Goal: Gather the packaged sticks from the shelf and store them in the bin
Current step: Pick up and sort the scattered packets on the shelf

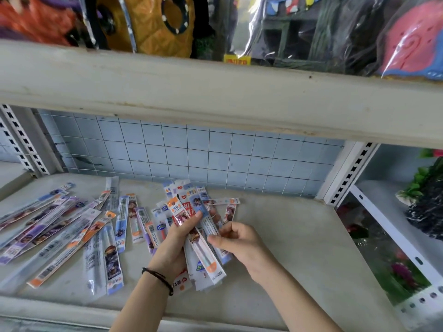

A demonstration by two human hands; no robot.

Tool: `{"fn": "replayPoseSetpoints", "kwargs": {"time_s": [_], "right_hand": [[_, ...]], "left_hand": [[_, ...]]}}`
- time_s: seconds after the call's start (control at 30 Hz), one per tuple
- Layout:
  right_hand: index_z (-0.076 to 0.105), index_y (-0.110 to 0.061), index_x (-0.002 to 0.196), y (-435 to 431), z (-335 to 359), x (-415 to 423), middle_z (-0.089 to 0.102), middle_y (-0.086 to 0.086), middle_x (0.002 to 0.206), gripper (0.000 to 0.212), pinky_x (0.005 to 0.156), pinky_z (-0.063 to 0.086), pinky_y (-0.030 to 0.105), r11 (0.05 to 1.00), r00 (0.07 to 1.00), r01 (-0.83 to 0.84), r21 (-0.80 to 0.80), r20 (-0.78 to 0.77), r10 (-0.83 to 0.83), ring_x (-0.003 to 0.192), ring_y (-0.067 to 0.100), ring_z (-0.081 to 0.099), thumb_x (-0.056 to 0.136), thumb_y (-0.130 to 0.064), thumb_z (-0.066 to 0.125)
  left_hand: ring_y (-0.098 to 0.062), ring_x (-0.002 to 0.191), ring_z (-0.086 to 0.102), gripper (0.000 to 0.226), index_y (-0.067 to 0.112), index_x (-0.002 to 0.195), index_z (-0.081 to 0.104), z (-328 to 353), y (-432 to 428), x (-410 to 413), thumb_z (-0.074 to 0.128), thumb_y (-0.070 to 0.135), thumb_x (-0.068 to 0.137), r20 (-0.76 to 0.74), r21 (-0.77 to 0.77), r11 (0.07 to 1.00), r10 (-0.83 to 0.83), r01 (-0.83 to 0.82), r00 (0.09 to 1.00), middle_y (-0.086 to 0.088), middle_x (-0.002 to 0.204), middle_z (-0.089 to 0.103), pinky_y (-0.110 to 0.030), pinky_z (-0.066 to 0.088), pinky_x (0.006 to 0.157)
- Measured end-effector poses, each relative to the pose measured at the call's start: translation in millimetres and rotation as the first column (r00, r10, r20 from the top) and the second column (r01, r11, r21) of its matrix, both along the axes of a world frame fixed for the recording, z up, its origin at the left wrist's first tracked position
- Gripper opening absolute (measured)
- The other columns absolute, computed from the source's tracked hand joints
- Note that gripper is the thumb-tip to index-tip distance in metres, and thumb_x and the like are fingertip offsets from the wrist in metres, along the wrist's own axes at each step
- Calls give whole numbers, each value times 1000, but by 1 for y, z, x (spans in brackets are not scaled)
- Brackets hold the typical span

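Observation:
Many long, flat packaged sticks (60, 226) lie scattered over the left and middle of the grey shelf (299, 248). My left hand (177, 238), with a dark cord on its wrist, grips a fanned bundle of packaged sticks (194, 212) that stands upright above the shelf. My right hand (237, 240) is beside the bundle on its right, fingers curled, fingertips touching the bundle's right edge. No bin is in view.
A thick shelf board (215, 97) hangs low overhead, loaded with bagged toys. A wire grid (191, 154) backs the shelf. A slotted white upright (352, 171) bounds it on the right, with artificial plants (422, 188) beyond.

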State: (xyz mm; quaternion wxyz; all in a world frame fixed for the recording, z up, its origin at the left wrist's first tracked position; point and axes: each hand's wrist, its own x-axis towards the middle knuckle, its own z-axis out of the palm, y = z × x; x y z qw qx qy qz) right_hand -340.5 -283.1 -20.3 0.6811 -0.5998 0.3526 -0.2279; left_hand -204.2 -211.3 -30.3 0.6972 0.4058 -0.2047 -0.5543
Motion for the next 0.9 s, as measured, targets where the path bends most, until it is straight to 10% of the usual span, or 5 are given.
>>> {"fn": "replayPoseSetpoints", "kwargs": {"time_s": [0.27,0.47,0.67,0.9], "right_hand": [[73,-22,94,-25,-20,-11,61,-7,84,27,69,39,19,779,914,-75,-622,-355,-196,74,2,52,76,-42,75],[72,-29,93,-29,-32,-15,46,-8,94,31,82,32,23,675,817,-253,-693,-527,-235,97,17,37,68,-47,78],[59,-26,67,-40,-21,-28,56,-9,64,23,57,38,21,872,900,-148,-467,-428,-76,61,7,48,70,-18,80],[66,-7,83,-52,1,-46,67,2,67,10,53,43,19,945,922,295,138,217,-319,63,13,59,83,3,64]], "left_hand": [[-19,66,62,16,12,86,63,-12,-3,12,67,26,82,-223,-37,992,112,-123,968,-3,70,60,-32,56,72],[-21,68,58,40,15,82,56,-19,-2,18,87,30,61,-206,-75,997,20,-36,978,-2,66,54,-36,48,78],[-20,64,59,39,14,80,60,-16,-2,17,89,28,58,-189,-72,996,37,-51,981,-2,64,56,-32,51,70],[-13,56,58,9,14,85,60,-7,0,11,53,17,90,-370,-114,990,33,-80,928,0,67,56,-26,54,60]]}}
